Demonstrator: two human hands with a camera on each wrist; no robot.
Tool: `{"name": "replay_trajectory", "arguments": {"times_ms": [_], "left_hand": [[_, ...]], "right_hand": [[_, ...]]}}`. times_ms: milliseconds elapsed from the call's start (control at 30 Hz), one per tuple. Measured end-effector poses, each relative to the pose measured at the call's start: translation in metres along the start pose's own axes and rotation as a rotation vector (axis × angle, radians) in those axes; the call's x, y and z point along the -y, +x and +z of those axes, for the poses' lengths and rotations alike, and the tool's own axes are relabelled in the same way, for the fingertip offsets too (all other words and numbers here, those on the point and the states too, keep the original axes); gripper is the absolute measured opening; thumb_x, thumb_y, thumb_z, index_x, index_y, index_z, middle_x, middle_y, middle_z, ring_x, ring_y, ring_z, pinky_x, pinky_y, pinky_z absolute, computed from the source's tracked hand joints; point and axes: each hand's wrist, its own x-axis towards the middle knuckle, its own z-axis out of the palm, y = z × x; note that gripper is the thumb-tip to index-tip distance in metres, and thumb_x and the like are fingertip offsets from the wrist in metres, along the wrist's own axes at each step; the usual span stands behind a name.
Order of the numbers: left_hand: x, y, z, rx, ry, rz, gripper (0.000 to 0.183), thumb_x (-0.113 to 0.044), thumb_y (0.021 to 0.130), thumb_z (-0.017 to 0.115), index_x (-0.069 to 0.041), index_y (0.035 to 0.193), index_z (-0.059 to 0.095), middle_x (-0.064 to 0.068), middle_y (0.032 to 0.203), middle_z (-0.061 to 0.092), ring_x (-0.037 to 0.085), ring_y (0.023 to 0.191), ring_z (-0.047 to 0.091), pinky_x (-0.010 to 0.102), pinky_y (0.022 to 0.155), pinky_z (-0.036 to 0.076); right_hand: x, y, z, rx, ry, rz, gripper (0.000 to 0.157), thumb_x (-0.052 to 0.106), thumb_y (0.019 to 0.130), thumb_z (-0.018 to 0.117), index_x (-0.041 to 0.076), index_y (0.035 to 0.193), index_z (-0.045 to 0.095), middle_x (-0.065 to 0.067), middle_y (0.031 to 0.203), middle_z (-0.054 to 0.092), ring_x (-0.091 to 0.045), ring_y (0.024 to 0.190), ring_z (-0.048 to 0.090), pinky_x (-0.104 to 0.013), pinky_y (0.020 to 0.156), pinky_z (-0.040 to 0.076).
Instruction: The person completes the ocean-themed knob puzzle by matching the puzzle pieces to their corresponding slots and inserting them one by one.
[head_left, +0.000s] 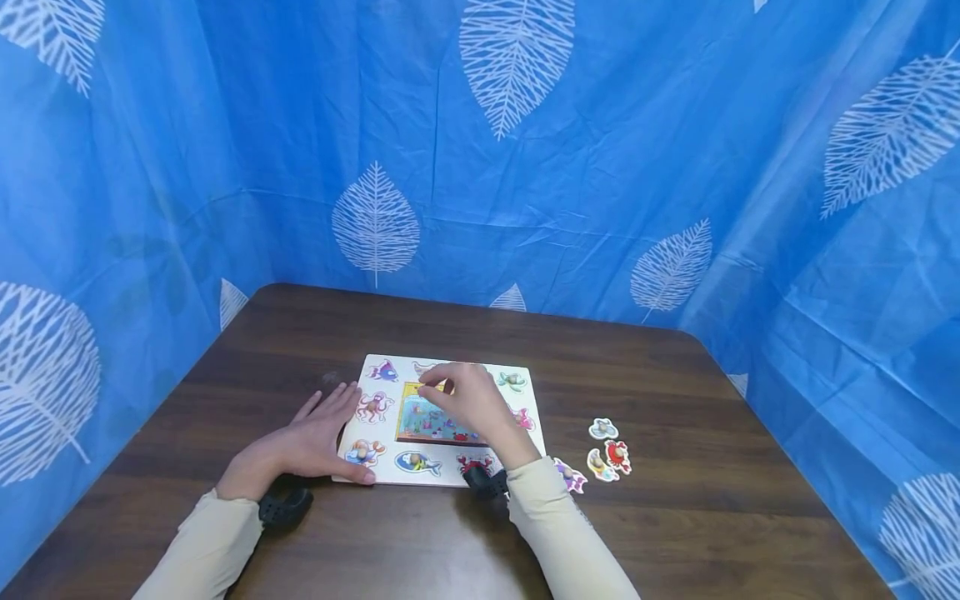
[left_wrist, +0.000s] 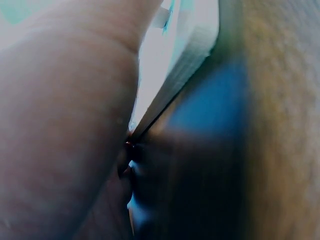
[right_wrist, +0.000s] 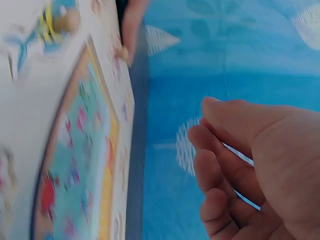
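Observation:
A white peg puzzle board (head_left: 450,475) with sea-animal pictures lies on the table. My left hand (head_left: 322,433) rests along its left edge, fingers spread and thumb at the near left corner. Over the board's framed aquarium picture (head_left: 435,422) hovers my right hand (head_left: 472,404), fingers loosely bent and nothing between them in the right wrist view. Around that picture are a purple fish (head_left: 383,371), a pink octopus (head_left: 373,407), a striped fish (head_left: 417,462) with a wooden knob, and a green piece (head_left: 512,381). The right hand hides part of the board's far row.
Right of the board lie loose knobbed pieces: a red crab (head_left: 618,455), a yellow-and-white piece (head_left: 602,467), a pale blue one (head_left: 603,428) and a purple one (head_left: 572,477) by the right sleeve. Blue leaf-print curtains (head_left: 442,192) surround the brown table (head_left: 697,500).

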Motion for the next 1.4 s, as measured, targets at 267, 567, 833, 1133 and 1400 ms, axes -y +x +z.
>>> {"name": "replay_trajectory", "arguments": {"times_ms": [267,567,833,1133,1400], "left_hand": [[0.003,-0.001,0.001,-0.009,-0.001,-0.001,0.138,-0.071,0.067,0.082,0.009,0.159,0.019,0.030,0.168,0.015,0.048,0.156,0.011,0.069,0.123,0.004],[0.001,-0.001,0.001,-0.012,-0.014,0.003,0.136,-0.070,0.068,0.082,0.010,0.159,0.019,0.030,0.168,0.016,0.048,0.156,0.011,0.069,0.123,0.004],[0.000,-0.001,-0.001,-0.011,-0.017,0.008,0.136,-0.070,0.068,0.082,0.009,0.159,0.020,0.030,0.168,0.016,0.048,0.156,0.011,0.069,0.123,0.003],[0.002,-0.001,-0.001,-0.004,-0.013,-0.001,0.138,-0.071,0.068,0.082,0.010,0.159,0.019,0.030,0.168,0.014,0.049,0.156,0.009,0.068,0.123,0.002],[0.002,0.000,0.000,-0.001,-0.017,-0.008,0.138,-0.072,0.067,0.081,0.010,0.159,0.019,0.029,0.169,0.015,0.048,0.156,0.009,0.068,0.123,0.002]], "right_hand": [[-0.026,-0.003,-0.026,-0.013,0.012,0.021,0.018,0.022,0.095,0.077,0.013,0.110,0.081,0.002,0.102,0.078,-0.012,0.081,0.063,-0.025,0.065,0.050],[-0.058,-0.011,-0.057,-0.014,0.017,0.085,0.018,0.020,0.095,0.076,0.014,0.111,0.081,0.001,0.106,0.078,-0.017,0.089,0.065,-0.030,0.074,0.053],[-0.097,-0.027,-0.081,-0.001,0.035,0.198,0.024,0.024,0.096,0.075,0.013,0.118,0.078,0.000,0.108,0.076,-0.020,0.092,0.063,-0.032,0.078,0.055],[-0.128,-0.052,-0.105,-0.016,0.088,0.300,0.029,0.028,0.098,0.073,0.013,0.123,0.075,-0.005,0.117,0.075,-0.023,0.098,0.065,-0.039,0.087,0.059],[-0.149,-0.066,-0.114,0.021,0.075,0.374,0.032,0.029,0.099,0.072,0.013,0.126,0.073,-0.008,0.122,0.073,-0.026,0.105,0.065,-0.046,0.095,0.058]]}}
